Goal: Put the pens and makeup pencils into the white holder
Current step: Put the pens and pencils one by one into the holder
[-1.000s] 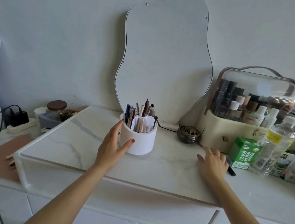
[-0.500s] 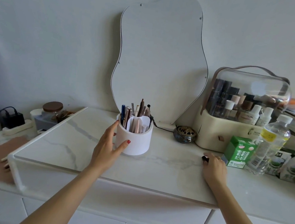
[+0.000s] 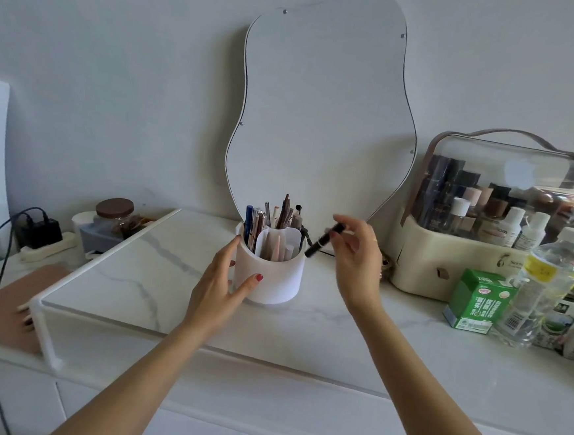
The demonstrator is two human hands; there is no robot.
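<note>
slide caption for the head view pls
Left hand steadies the white holder as the right hand brings a black pen.

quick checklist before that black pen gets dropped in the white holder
1. Black pen held in the right hand grip: ok.
2. Left hand steadies the white holder: ok.
3. Pen's lower tip above the holder's rim: not ok, it sits beside the right edge, at about rim height.
4. Pen upright for insertion: not ok, it is tilted.
5. Free room in a compartment: cannot tell; the back ones look crowded.
</note>
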